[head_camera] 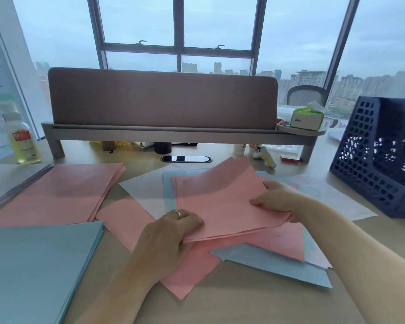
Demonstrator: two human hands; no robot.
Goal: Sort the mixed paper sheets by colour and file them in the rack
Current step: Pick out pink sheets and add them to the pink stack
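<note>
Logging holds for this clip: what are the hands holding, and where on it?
Both hold one pink stack: the left hand grips its near left corner, the right hand its right edge.

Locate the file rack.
Head view: the dark blue rack stands far right on the desk, beyond the right hand gripping the pink sheets; green tissue box up-left of it.

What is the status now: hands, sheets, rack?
Hands: left hand and right hand grip the pink bundle over the mixed sheets. Sorted pink stack and blue stack lie left. The rack stands right; only flat sheets between.
</note>
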